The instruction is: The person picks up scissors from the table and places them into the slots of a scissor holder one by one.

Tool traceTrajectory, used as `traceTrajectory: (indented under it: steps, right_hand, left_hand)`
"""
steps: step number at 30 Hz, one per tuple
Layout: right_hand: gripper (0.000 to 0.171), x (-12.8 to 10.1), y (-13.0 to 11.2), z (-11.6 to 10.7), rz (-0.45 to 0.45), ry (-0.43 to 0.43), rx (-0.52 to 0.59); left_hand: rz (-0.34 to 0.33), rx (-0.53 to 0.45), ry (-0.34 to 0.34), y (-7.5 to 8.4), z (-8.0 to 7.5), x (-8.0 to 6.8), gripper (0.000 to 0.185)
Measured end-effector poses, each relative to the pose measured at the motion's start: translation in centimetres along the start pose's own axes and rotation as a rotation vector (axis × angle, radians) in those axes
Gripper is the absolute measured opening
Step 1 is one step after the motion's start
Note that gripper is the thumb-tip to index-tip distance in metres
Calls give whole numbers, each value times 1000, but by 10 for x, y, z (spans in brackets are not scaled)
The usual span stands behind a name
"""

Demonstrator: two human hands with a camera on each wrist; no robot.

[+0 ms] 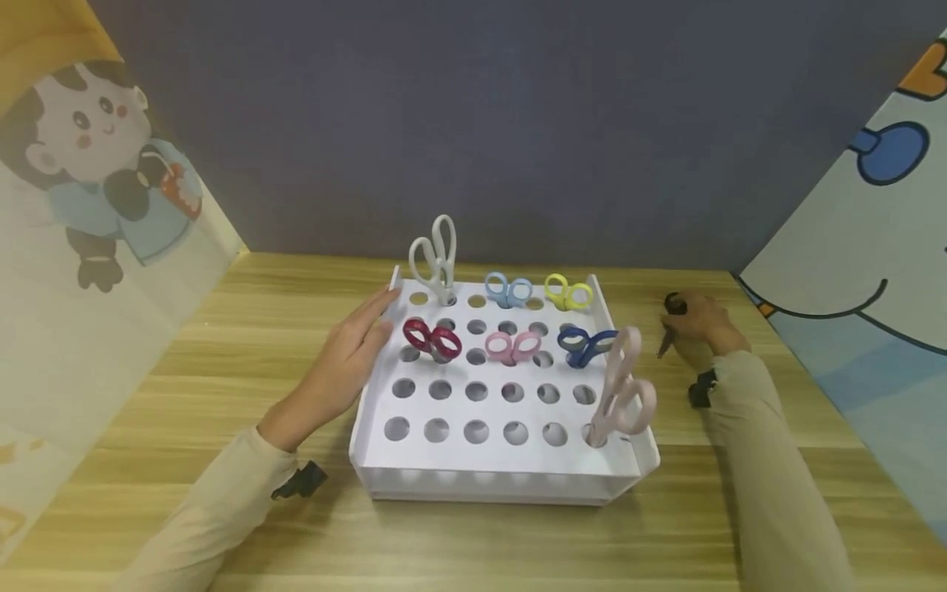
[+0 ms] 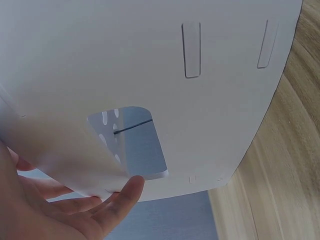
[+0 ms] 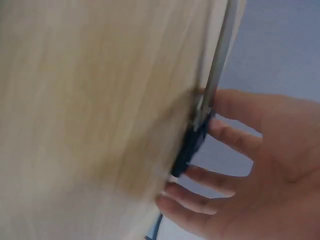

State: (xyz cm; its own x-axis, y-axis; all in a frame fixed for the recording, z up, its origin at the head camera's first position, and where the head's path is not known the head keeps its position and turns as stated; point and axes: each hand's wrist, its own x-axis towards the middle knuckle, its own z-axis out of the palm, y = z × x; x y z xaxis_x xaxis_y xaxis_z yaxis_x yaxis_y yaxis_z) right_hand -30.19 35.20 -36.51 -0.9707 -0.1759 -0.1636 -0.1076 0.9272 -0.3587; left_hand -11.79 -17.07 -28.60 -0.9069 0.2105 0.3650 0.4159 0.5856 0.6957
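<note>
The left hand [image 1: 344,362] lies flat against the left wall of the white rack [image 1: 510,481], fingers straight and relaxed, holding nothing; the left wrist view shows the fingertips [image 2: 125,192] just under the rack's edge. The right hand [image 1: 699,325] rests on the wooden table [image 1: 222,370], well to the right of the rack, with its fingers curled around a pair of dark scissors [image 1: 672,316]. In the right wrist view the metal blades [image 3: 220,65] run up past the fingertips and the dark handle [image 3: 192,145] sits against the fingers.

The rack already holds scissors standing in its holes: a grey pair [image 1: 436,259] at the far left just beyond the left fingertips, light blue [image 1: 508,289] and yellow [image 1: 568,293] at the back, red [image 1: 431,338], pink [image 1: 512,346] and blue [image 1: 586,345] in the middle row, and a beige pair [image 1: 621,395] in the near right corner.

The step in hand looks like getting a secure hold on the dark scissors. To do it well, the fingers should close around the handle rather than the blades, keep the blades shut and pointing down, while the flat left hand steadies the rack so it cannot slide.
</note>
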Motion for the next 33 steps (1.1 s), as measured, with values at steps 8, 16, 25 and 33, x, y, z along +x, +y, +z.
traceTrajectory:
  steps: [8,16,25,33]
  right_hand:
    - [33,-21,-5,-3,-19,68,26]
    - [50,-34,-6,-7,-4,95,136]
    - [75,-35,-8,-13,-39,174,264]
    - [73,-45,-27,-30,-55,204,213]
  left_hand:
    - [6,-4,1,1,1,1,47]
    - [0,-1,9,3,-1,1,47]
    - [2,0,3,1,-1,1,47]
    - [-9,6,4,0,-2,1,46]
